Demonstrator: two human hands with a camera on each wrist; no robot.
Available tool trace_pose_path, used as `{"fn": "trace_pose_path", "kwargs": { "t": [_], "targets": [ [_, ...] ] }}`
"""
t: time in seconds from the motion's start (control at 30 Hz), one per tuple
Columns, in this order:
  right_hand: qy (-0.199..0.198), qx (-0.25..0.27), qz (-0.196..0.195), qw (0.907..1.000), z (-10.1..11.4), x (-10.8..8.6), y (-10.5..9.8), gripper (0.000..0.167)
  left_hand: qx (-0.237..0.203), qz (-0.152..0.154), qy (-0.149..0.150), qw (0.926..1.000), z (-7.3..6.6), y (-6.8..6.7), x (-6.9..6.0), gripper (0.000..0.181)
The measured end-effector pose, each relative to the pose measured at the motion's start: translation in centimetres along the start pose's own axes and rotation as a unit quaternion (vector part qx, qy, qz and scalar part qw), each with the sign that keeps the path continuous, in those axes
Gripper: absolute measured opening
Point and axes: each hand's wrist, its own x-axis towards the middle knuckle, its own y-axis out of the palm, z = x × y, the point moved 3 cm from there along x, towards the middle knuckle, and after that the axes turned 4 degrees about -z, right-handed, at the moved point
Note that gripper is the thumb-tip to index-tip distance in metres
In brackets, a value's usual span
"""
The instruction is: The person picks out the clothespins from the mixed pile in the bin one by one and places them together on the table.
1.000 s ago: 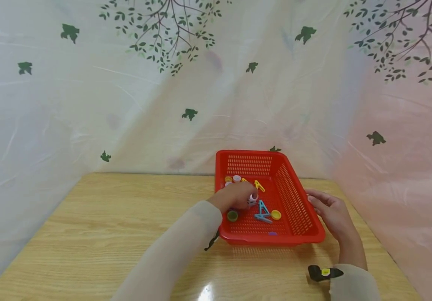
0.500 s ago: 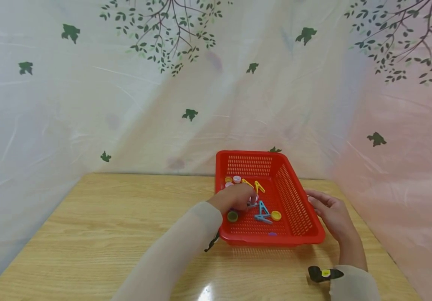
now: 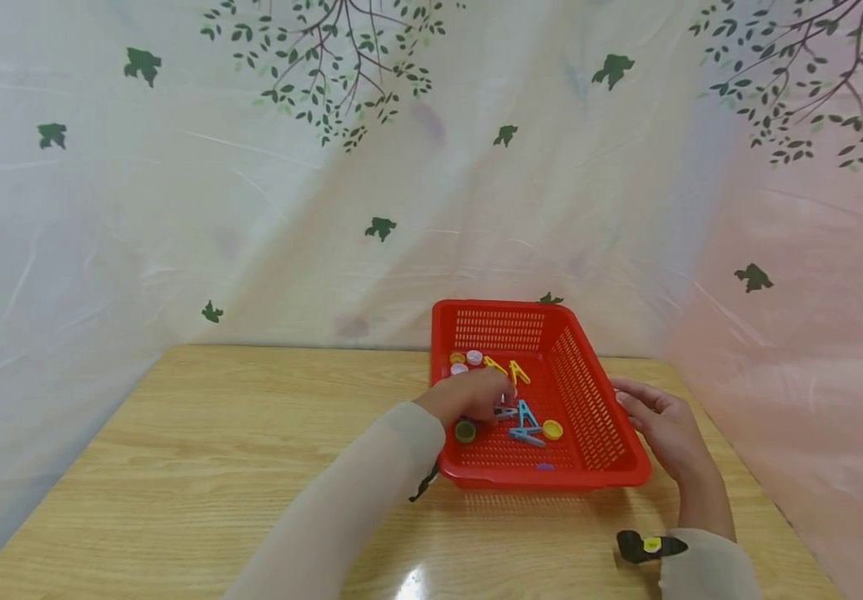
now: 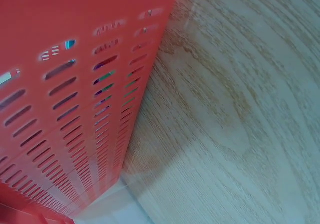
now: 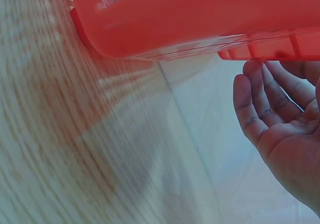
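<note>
My left hand point(image 3: 478, 393) reaches over the left side of the red basket point(image 3: 544, 477), fingers curled down inside it. A pale pink bottle cap point(image 3: 511, 395), mostly hidden, is pinched at its fingertips. Just below lies a grey clothespin point(image 3: 506, 412), partly under the fingers. The left wrist view catches only the basket's slotted outer wall point(image 4: 75, 119) and the table, not the hand. Outside the basket's right rim, my right hand point(image 3: 664, 429) touches the edge with thumb and fingers. In the right wrist view its fairly straight fingers point(image 5: 243, 96) meet the rim from below.
Inside the basket are blue clothespins point(image 3: 526, 413), yellow clothespins point(image 3: 519, 372), a yellow cap point(image 3: 552, 429), a dark green cap point(image 3: 464, 431) and pale caps point(image 3: 474, 357) at the back left. The wooden table point(image 3: 266, 467) ends at a hanging printed sheet point(image 3: 311, 242).
My left hand has lowered slightly inside the basket, and the pink cap at its fingertips shows less. More of the back yellow clothespin is uncovered. My right hand stays at the rim.
</note>
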Motion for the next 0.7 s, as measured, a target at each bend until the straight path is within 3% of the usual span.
{"fn": "trace_pose_path", "kwargs": {
  "t": [0.3,0.7],
  "targets": [
    [-0.005,-0.002,0.006,1.0,0.08,-0.05,-0.06,0.061,0.022,-0.001,0.013,0.9997,-0.28,-0.04,-0.2,0.023],
    [-0.017,-0.004,0.001,0.9999,0.09,0.07,-0.1,0.061,0.002,-0.021,-0.008,0.9998,-0.22,-0.12,-0.03,0.022]
  ]
}}
